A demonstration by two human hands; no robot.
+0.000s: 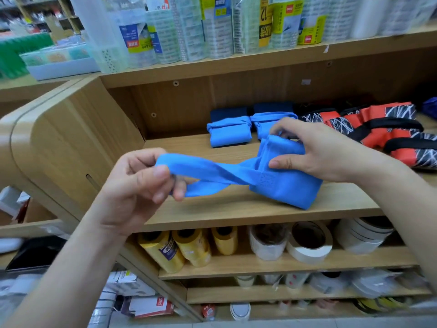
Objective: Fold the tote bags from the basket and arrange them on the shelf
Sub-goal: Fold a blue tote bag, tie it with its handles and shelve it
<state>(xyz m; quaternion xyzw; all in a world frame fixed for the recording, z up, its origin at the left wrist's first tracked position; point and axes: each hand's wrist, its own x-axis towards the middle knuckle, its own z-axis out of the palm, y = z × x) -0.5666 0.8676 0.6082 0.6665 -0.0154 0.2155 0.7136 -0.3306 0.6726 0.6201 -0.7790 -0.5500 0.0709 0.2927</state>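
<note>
A bright blue tote bag (287,189) is folded into a thick bundle just above the wooden shelf (236,209). My right hand (316,151) grips the bundle from above, thumb on its front. Its blue strap (212,172) stretches out to the left, pinched taut in my left hand (144,181). Behind, two folded blue tote bags (228,133) lie side by side with straps wrapped round them; the second is partly hidden by my right hand. Dark blue folded bags (228,113) sit at the back. No basket is in view.
Red, black and white patterned bags (383,133) lie stacked on the right of the same shelf. Tape rolls in packs (212,27) stand on the shelf above. Yellow rolls (189,249) and white tape rolls (309,242) fill the shelf below. The shelf's rounded end panel (59,138) is at left.
</note>
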